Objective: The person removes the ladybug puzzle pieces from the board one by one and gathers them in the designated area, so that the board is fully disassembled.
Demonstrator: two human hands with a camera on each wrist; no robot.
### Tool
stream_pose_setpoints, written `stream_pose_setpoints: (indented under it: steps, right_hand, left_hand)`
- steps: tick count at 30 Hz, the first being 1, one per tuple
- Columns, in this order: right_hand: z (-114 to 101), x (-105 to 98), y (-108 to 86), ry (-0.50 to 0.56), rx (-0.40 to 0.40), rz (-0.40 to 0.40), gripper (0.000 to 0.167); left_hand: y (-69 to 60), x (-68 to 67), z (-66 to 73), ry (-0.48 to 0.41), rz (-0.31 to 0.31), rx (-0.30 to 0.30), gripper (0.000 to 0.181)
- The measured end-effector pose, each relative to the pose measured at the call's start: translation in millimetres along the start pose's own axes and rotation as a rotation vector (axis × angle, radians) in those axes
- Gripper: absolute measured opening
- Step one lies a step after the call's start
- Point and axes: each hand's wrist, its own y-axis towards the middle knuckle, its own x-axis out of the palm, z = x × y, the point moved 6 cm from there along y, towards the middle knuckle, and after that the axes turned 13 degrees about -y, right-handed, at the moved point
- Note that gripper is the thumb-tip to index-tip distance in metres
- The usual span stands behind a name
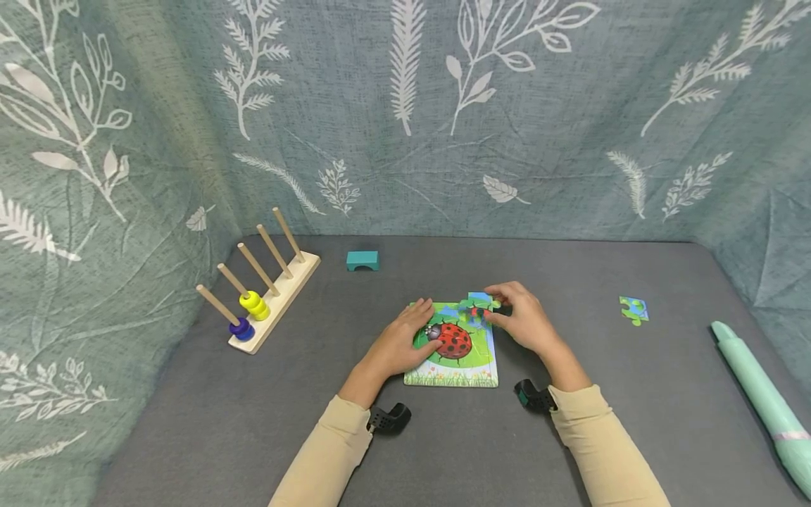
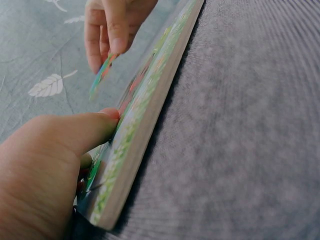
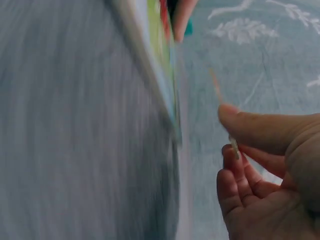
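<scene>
A ladybug jigsaw puzzle (image 1: 472,377) in a square board lies on the table in front of the person. The left hand (image 1: 399,341) rests across its left side, thumb on the picture near the ladybug and fingers reaching up toward the top left corner. Above the board's top right part, the right hand (image 1: 522,317) pinches a puzzle piece (image 1: 478,301) with blue, green and red on it. In the left wrist view this puzzle piece (image 2: 102,75) is tilted and apart from the board. The right wrist view shows it edge-on between thumb and fingertips.
Another puzzle piece (image 1: 634,310) lies on the table at the right. A wooden peg stacker (image 1: 279,303) with yellow and blue beads stands at the left. Behind the puzzle is a teal arched block (image 1: 362,260). A mint-green tube-shaped object (image 1: 760,394) lies along the right edge.
</scene>
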Motion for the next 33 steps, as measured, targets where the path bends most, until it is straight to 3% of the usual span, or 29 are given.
stream_pose_setpoints:
  steps: [8, 18, 33]
  right_hand:
    - [45, -34, -7.5, -0.05, 0.045, 0.021, 0.043]
    - [94, -62, -21.0, -0.098, 0.114, -0.018, 0.045]
    - [130, -81, -32.4, -0.127, 0.215, -0.03, 0.045]
  left_hand:
    - [-0.1, 0.4, 1.0, 0.006, 0.012, 0.016, 0.066]
    - [0.2, 0.9, 0.2, 0.015, 0.006, 0.004, 0.065]
    - [0.7, 0.2, -0.7, 0.008, -0.008, -0.008, 0.065]
